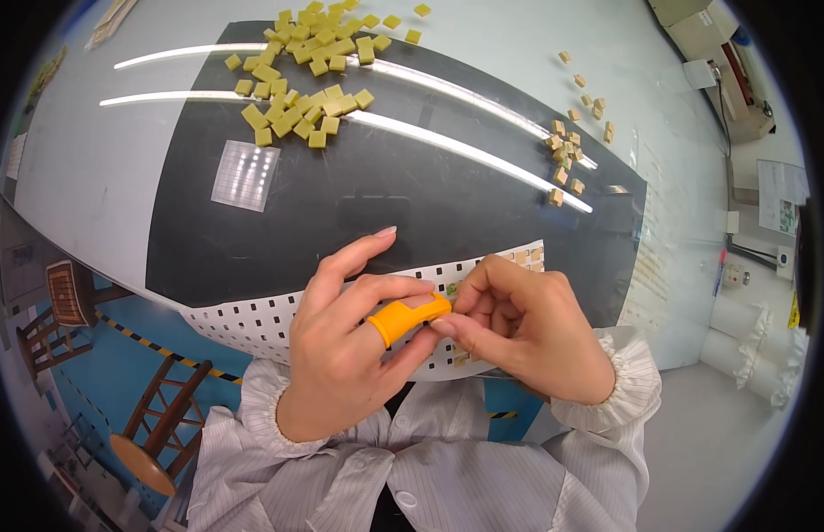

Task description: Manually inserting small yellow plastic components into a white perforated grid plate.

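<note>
- Upper left of centre: I note a loose heap of yellow-green square blocks [307, 80] on the dark mat [376, 195]; a careless sweep of a sleeve could scatter them.
- Lower centre: left hand [345, 355] is half curled, index finger in an orange finger cot [407, 317], thumb pressing toward the right fingertips.
- Centre: a tiny greenish piece [451, 289] is pinched between both hands, above the white perforated tray [252, 319]. In my judgement the grip is thin; it could slip and drop.
- Right of centre: right hand [527, 324] is closed in a pinch on the piece.
- Upper right: smaller tan blocks [567, 146] lie well apart.
</note>
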Motion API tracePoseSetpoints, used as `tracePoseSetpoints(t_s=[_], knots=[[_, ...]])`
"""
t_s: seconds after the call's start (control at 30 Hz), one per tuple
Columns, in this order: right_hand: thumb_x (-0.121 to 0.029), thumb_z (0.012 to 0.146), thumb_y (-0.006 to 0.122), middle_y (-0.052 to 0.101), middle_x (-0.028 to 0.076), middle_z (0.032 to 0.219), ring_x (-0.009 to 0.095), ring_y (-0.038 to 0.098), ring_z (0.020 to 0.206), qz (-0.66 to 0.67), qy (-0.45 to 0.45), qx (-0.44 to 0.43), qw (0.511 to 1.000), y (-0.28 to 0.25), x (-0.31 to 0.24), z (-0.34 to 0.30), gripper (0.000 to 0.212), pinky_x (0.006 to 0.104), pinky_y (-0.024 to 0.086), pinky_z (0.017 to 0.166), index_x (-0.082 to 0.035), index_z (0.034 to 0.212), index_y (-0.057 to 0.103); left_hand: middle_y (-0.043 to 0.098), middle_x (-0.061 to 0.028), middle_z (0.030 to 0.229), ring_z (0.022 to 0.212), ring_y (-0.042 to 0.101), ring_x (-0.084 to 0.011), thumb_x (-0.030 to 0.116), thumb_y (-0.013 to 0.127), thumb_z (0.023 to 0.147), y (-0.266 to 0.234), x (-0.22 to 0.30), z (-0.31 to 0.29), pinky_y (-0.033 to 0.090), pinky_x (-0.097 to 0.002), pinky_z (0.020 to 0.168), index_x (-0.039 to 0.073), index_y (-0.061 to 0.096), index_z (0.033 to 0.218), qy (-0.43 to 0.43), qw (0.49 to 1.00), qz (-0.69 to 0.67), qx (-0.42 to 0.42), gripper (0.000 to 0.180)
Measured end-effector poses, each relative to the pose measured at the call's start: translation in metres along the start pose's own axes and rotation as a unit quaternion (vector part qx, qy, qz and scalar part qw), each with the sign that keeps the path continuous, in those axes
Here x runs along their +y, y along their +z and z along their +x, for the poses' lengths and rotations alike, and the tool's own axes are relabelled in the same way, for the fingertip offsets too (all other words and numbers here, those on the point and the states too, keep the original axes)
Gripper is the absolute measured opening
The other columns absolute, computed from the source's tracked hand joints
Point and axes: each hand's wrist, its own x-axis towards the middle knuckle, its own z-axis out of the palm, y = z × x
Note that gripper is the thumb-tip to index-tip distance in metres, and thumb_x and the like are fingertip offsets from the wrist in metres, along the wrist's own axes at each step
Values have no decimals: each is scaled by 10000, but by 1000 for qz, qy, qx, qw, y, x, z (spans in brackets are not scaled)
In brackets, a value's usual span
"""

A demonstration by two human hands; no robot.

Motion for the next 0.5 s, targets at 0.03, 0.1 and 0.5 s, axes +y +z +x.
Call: tracePoseSetpoints(t_s=[0.03,0.1,0.5], knots=[[-87,889,711,633,6,685,35,596,576,1,0,1,1000,0,1,-1,160,186,459,519,-4,874,576,705,-20,983,1207,540,-323,38,806,655,0,1,0,498,-382,887,77,741,885,1,1000,0,-1,243],[-91,897,699,623,13,653,50,603,566,-32,-37,-18,999,0,2,-2,154,197,459,514,-6,873,573,704,-21,985,1208,539,-322,36,805,656,1,1,-1,500,-380,885,72,739,882,-7,1000,7,-2,237],[-19,894,680,618,27,690,53,574,587,-163,-127,215,955,-11,19,-1,154,203,456,526,11,1022,600,700,-33,995,1220,531,-325,48,823,653,0,0,-2,495,-395,908,51,717,882,0,1000,10,-12,252]])
